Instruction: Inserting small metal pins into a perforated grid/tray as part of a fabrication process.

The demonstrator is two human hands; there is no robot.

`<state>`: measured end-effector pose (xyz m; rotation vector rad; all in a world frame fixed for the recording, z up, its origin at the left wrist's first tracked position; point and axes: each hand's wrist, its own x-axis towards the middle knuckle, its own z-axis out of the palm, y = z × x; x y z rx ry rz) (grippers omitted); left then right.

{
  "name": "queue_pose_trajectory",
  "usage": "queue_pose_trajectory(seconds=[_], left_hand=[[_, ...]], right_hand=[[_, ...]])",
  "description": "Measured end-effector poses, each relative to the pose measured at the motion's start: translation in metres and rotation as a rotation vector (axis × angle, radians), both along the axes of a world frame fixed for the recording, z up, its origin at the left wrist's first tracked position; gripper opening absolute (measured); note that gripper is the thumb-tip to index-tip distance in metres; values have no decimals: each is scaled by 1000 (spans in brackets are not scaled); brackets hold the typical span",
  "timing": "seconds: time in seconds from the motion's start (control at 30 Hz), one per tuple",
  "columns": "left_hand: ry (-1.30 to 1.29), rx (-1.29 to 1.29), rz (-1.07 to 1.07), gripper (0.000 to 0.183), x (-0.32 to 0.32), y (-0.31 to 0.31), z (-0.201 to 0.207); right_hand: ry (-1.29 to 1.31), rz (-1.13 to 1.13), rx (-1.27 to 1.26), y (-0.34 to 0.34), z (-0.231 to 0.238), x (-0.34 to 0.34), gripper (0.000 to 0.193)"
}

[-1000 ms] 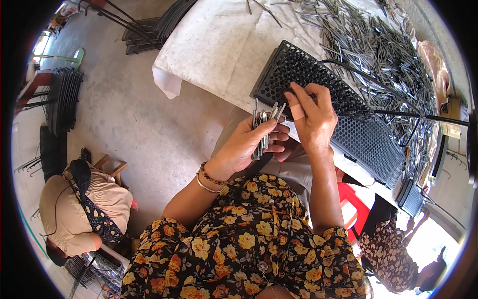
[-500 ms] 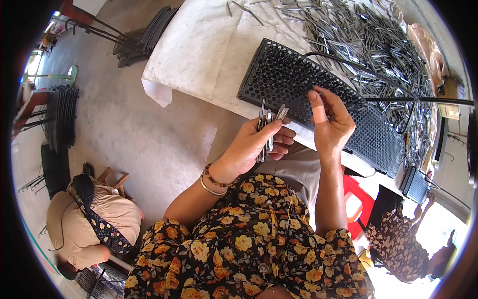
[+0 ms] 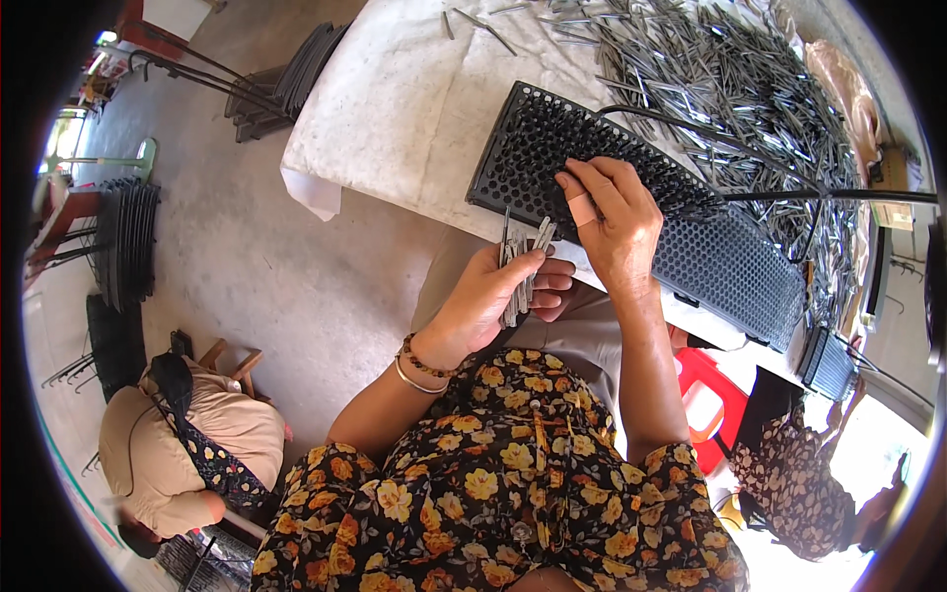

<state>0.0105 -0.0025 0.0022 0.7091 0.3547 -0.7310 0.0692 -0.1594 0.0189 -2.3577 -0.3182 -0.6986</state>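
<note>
The person's left hand is closed around a small bundle of thin metal rods, thumb pressed across them and fingers curled beneath, so the rods stand fanned a little above the fist; held this way, single pieces are probably easy to draw off the top. A beaded bracelet and a metal bangle sit at that wrist. Just beside this grip, on its far right, the right hand rests palm down on the near edge of a black perforated tray, fingers together at the holes, one of them wrapped in a plaster; whether a rod is pinched under them cannot be told. The bundle sits close to that hand, likely to keep the reach between the two short. The tray lies slanted across a white cloth on the table, its near rim just beyond the grip. Farther out past the tray, a large loose heap of the same rods covers the cloth. Well away to the left, another person crouches on the concrete floor near stacks of dark frames
</note>
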Motion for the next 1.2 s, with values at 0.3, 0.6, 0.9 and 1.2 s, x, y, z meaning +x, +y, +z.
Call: queue_pose_trajectory(seconds=[0.3,0.6,0.9,1.2], left_hand=[[-64,-13,0,24,-2,0,4],[-61,2,-3,24,-2,-2,3],[-215,106,-22,25,-4,-7,8],[-235,191,-79,29,-5,-17,9]], right_hand=[[46,35,-15,-5,2,-4,13],[33,56,-141,-5,8,-1,14],[706,149,464,-8,31,-33,20],[719,71,678,-24,20,-42,18]])
